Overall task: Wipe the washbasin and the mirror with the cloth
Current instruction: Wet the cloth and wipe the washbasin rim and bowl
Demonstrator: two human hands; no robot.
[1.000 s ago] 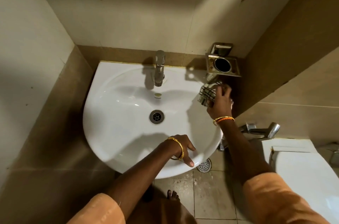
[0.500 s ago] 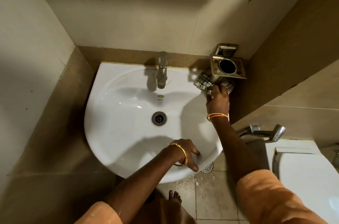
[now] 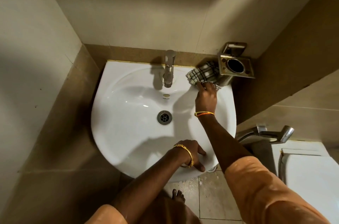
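Filling most of the view, the white washbasin [image 3: 128, 113] sits in a tiled corner, and the wiping is underway along its back right rim; judging from this, the basin work is partly done at best, and the mirror, which is not in view, remains to be wiped. The toilet [image 3: 311, 172] stands to the right, with a metal spray handle [image 3: 271, 133] between it and the basin. A square metal holder [image 3: 235, 66] hangs on the wall above the rim, and the tap [image 3: 169, 69] rises at the back centre over the drain [image 3: 164, 117]. The right hand [image 3: 206, 95] presses the checked cloth [image 3: 202, 72] onto the rim just under the holder, fingers curled into its near edge. The left hand [image 3: 191, 154] rests on the front rim, fingers spread and holding nothing. Compared with a second ago, the cloth has travelled from the right side of the rim toward the back, nearer the tap, while the left hand has stayed braced.
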